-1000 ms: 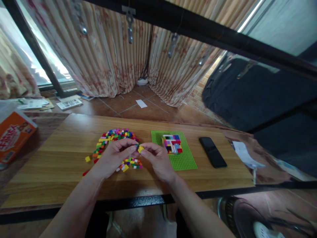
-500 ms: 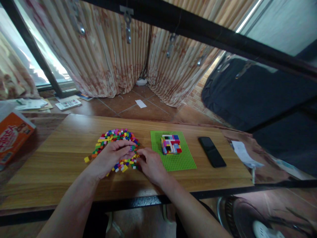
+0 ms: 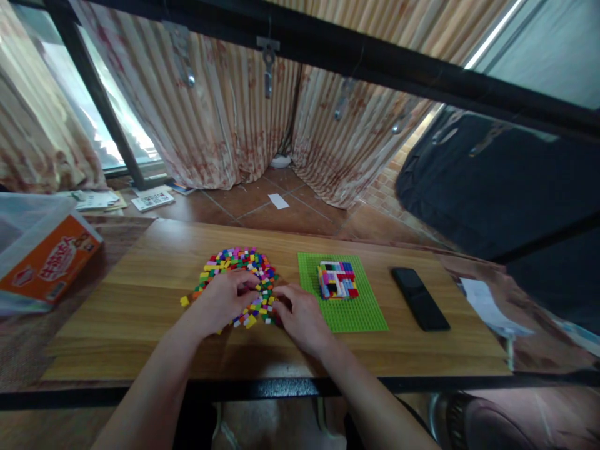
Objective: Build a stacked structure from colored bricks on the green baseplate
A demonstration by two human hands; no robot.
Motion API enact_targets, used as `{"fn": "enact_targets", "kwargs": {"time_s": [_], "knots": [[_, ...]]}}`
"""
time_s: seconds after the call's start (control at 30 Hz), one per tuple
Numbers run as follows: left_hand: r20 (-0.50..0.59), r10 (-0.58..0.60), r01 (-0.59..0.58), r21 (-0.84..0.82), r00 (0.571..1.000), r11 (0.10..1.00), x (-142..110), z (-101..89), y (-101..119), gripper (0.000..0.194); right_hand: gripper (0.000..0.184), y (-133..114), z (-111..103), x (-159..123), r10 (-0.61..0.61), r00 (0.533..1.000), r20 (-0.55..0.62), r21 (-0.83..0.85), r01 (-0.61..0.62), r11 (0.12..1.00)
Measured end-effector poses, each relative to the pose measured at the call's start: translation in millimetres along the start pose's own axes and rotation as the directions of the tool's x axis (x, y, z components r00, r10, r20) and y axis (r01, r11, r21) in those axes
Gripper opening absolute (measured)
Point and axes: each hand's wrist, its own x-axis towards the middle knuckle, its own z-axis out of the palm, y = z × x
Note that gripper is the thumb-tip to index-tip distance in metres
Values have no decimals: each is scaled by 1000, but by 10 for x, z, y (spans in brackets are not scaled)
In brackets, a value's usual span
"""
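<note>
A loose pile of small coloured toy bricks [image 3: 241, 255] lies on the wooden table. Over its middle is my left hand [image 3: 227, 300], thumb and forefinger curved with a gap between their tips; no brick shows between them. My right hand [image 3: 302, 315] rests at the pile's right edge, fingers bent and thumb apart from the forefinger, close to several bricks. Right of that hand, a green baseplate [image 3: 360, 315] carries a low, blocky build of mixed-colour bricks [image 3: 338, 280] with dark gaps in its top.
A black phone [image 3: 420, 299] lies right of the baseplate. Beyond the table's right end is a white paper [image 3: 490, 306]. An orange and clear package [image 3: 56, 259] stands at the left. A dark metal bar [image 3: 262, 389] runs along the near edge of the table [image 3: 135, 325].
The view has shifted, so everything sits further right and slightly lower. The small purple-and-green bit at my left fingertips no longer shows, and those fingers are further apart.
</note>
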Motion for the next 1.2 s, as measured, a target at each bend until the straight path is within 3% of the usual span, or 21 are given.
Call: {"fn": "enact_targets", "kwargs": {"time_s": [0.13,0.23,0.47,0.7,0.83,1.0,1.2], "knots": [[-200,-92,110,80,975,991,47,-95,-113,31,18,24,7,0,-9,1000,1,0,9,1000],[-263,-134,193,216,956,957,86,-153,-188,37,19,47,19,0,-25,1000,8,9,25,1000],[-191,-36,111,400,981,910,117,-85,-196,35,17,43,18,-8,-31,999,31,-16,32,999],[-100,-85,116,354,991,928,60,-204,-216,28,16,75,27,-5,-54,998,42,-19,55,998],[-105,-121,151,356,987,922,35,-262,-224,28,15,50,5,-5,-56,998,43,-37,58,998],[-179,15,51,361,984,931,67,-125,-170,34,14,-7,-31,-13,-55,997,52,-69,58,996],[-121,120,-71,353,985,933,85,56,-68,33,15,-19,-34,-17,-62,996,65,-69,66,995]]}}
